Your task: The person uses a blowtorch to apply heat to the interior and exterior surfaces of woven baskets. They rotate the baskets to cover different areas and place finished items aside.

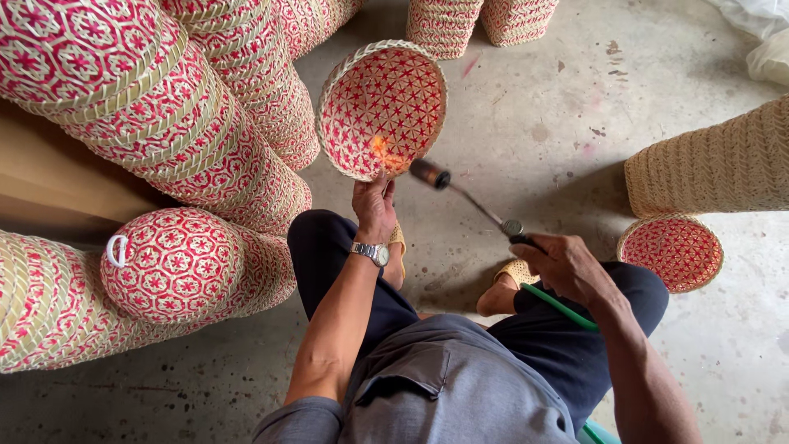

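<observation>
Stacks of red-and-tan woven baskets (205, 140) lying on their sides, round lid with white loop handle (173, 263), plain tan basket stack (715, 168), small red basket (671, 252) beside it, stained concrete floor (534, 107), white plastic sheet (760, 37)

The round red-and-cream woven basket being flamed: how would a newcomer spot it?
Start from the stacks of red-and-cream woven baskets at the left. Just right of them, the left hand holds one round red-and-cream woven basket up by its rim. Only it has a flame on its inside.
</observation>
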